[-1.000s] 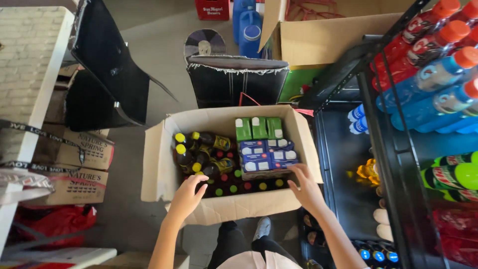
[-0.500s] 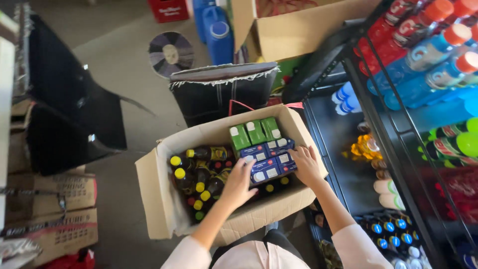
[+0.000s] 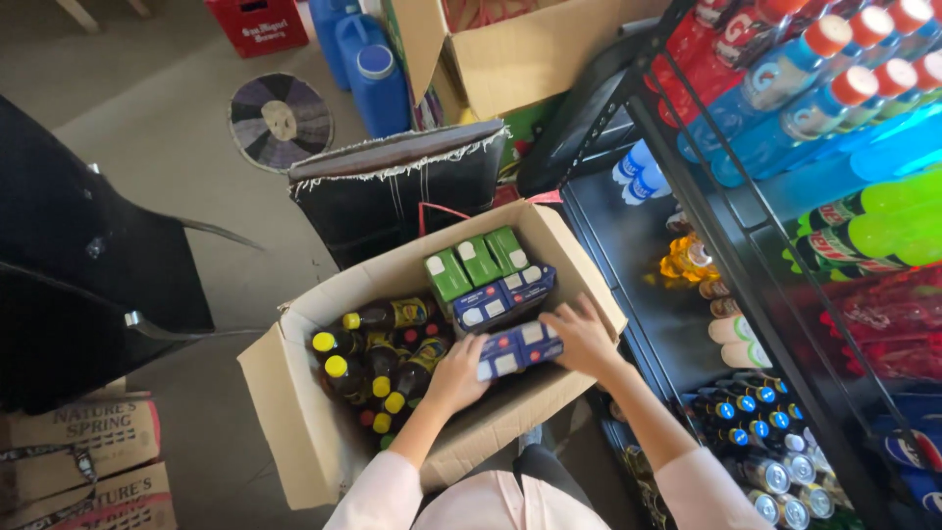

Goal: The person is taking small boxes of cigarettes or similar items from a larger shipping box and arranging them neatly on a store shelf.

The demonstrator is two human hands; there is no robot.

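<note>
- Stockroom floor, drink racks (image 3: pixel 834 196) at the frame's right; the open carton (image 3: pixel 324 442) sits centre.
- Our left hand (image 3: pixel 456 373) and right hand (image 3: pixel 584 339) clamp the blue pack (image 3: pixel 518 348) by its ends — over the dark bottles (image 3: pixel 378 358).
- A loose grip could drop it onto them.

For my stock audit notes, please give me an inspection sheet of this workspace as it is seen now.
Surface: grey floor; open cardboard box stands on it.
Job's things: blue carton pack held at both ends; a second blue pack and green cartons lie behind it.
Clutter: dark yellow-capped bottles fill the box's left part.
Grippers: left hand and right hand grip the pack.
Cables: nothing seen.
Surroundings: black rack of drink bottles, blue jugs, round woven mat.
</note>
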